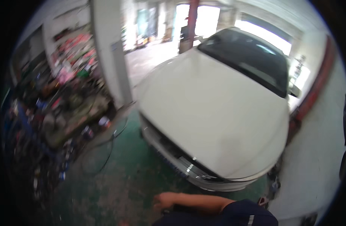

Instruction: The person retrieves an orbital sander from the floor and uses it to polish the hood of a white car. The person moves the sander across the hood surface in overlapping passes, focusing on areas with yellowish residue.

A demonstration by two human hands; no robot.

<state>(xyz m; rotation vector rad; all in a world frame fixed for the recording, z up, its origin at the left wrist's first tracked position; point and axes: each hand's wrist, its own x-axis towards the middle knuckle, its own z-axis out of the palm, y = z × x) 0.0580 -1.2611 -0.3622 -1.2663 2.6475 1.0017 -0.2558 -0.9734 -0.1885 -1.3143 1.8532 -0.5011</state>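
Note:
My right arm, in a dark blue sleeve, bends across the bottom of the head view. Its hand point(164, 200) is low in front of my body, the fingers bent downward and blurred. Whether anything is in them cannot be made out. Ahead of me stands a white car point(218, 105), its bonnet down and its front toward me. The right hand is apart from the car, short of the front grille point(180, 160). Only a small, smeared reddish patch shows at the lower edge; it may be part of my left hand.
On the left, a heap of parts, cans and rags point(71, 109) lies by a white pillar point(112, 56). A dark hose point(112, 145) loops over the worn green floor point(124, 180). Red posts point(316, 90) stand right of and behind the car, near a pale wall point(320, 150).

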